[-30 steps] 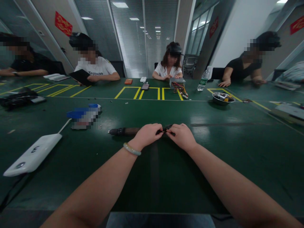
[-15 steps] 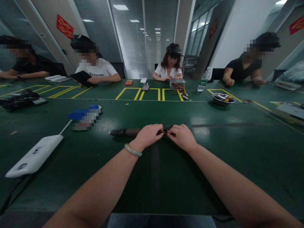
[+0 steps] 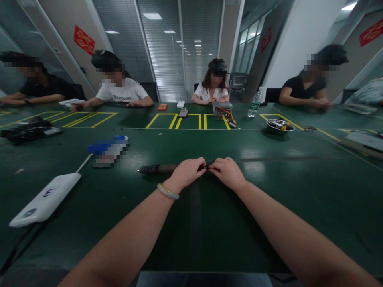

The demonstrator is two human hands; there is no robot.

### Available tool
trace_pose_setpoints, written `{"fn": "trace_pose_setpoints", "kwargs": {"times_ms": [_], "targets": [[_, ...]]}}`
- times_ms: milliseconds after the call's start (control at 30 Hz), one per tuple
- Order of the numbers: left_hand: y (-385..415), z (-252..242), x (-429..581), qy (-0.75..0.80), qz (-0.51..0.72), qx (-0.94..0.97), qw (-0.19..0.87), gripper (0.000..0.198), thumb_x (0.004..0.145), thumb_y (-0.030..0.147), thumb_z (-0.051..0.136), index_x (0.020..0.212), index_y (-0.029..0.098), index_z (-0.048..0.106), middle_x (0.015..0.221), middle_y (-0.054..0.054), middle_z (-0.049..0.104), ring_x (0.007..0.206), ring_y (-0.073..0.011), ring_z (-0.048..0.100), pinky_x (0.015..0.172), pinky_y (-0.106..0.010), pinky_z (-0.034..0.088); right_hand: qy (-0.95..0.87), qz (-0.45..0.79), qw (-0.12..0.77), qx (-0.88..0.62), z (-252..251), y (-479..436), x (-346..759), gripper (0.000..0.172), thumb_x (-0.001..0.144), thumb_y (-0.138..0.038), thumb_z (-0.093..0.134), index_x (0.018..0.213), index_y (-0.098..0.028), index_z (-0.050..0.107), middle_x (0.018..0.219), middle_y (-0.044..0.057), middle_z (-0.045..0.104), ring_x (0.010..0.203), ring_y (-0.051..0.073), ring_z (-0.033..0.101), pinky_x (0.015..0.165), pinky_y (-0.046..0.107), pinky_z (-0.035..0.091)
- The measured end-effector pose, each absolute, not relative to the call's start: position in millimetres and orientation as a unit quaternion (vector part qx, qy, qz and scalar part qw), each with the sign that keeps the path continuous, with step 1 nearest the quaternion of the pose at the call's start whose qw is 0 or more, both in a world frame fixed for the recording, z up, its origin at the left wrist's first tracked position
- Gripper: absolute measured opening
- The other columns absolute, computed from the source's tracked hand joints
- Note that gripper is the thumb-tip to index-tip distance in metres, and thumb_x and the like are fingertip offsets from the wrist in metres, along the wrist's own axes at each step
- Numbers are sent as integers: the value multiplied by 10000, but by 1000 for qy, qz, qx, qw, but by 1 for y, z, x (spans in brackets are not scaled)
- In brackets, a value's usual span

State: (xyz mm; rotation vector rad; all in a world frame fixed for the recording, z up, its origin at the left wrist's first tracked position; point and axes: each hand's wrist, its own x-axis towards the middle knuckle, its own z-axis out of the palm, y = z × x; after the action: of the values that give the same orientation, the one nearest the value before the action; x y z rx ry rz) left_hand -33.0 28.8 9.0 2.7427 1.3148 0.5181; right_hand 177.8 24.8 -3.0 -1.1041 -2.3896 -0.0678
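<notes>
A dark, long electric screwdriver [image 3: 163, 169] lies crosswise on the green table, its narrow metal tip pointing left. My left hand [image 3: 189, 169] is closed at the tool's rear end, thumb and index finger pinched together and covering that part. Facing it, my right hand [image 3: 229, 170] pinches a small dark piece close to the left fingertips. The fingers hide most of this piece, and whether it is joined to the screwdriver I cannot tell. A pale bangle [image 3: 168, 191] circles my left wrist.
At left are a white power bank [image 3: 46, 199] with a cable and a blurred-out phone-like item [image 3: 110, 153] by blue material. Farther back stand a metal bowl [image 3: 279, 126] of small parts, a water bottle [image 3: 255, 103] and a grey box [image 3: 223, 107] with wires. Several people sit opposite.
My hands stay pinched at the same place, with barely any shift. Across the table, the person in the white printed shirt has lowered the dark tablet-like object and moved an arm leftward.
</notes>
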Motion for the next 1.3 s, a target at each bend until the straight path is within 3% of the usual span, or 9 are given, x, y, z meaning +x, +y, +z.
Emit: {"fn": "trace_pose_setpoints", "kwargs": {"times_ms": [333,1033,1167,1300], "targets": [[28,12,-32,448,171,876,48,219,896,338,570,1084,252,500,958,5,659,855,-186,654,756,-298,482,-890,-66,228,-389,-3,31,174,70,915,-216,640,915,-216,710,1037,10,659,866,148,587,761,314,314],[20,17,-33,467,177,865,54,210,880,293,537,1079,246,485,968,-18,655,903,-206,649,776,-320,495,-890,-54,143,-429,-3,38,166,62,923,-196,591,950,-228,637,897,-13,685,820,163,626,746,280,377],[19,16,-31,457,195,868,29,202,870,277,546,1060,226,502,975,-33,657,959,-215,641,933,-390,471,-892,-85,125,-426,-1,35,161,49,932,-177,568,958,-177,609,905,31,661,815,176,613,747,292,390],[15,19,-32,414,256,874,-3,308,862,255,556,1161,205,504,1203,-67,615,1281,-224,478,1176,-470,232,-897,-108,121,-411,-1,35,158,61,945,-165,540,969,-155,595,933,58,644,848,192,604,769,303,397]]}}
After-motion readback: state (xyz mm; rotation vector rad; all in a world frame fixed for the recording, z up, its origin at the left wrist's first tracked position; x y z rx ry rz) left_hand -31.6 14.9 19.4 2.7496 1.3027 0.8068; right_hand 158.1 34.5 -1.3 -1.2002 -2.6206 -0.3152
